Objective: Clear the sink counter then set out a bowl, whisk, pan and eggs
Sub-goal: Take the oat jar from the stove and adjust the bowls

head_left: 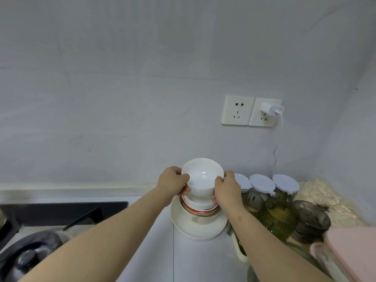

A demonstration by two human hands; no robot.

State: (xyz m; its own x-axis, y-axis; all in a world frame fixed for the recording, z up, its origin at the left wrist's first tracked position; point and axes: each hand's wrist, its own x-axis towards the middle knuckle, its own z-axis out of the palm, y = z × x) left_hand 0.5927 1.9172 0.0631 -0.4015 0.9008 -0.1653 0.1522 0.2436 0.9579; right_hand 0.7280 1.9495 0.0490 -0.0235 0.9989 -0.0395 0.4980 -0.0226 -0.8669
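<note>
Bare left forearm [114, 226], bare right forearm [262, 237]

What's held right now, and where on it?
A white bowl, gripped at opposite sides: left hand on its left wall, right hand on its right, thumbs at the rim.

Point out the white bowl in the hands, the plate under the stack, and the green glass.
white bowl [202, 178], head view, on its inner bottom.
plate [200, 232], head view, on its bare near rim.
green glass [279, 220], head view, on its ribbed side wall.
</note>
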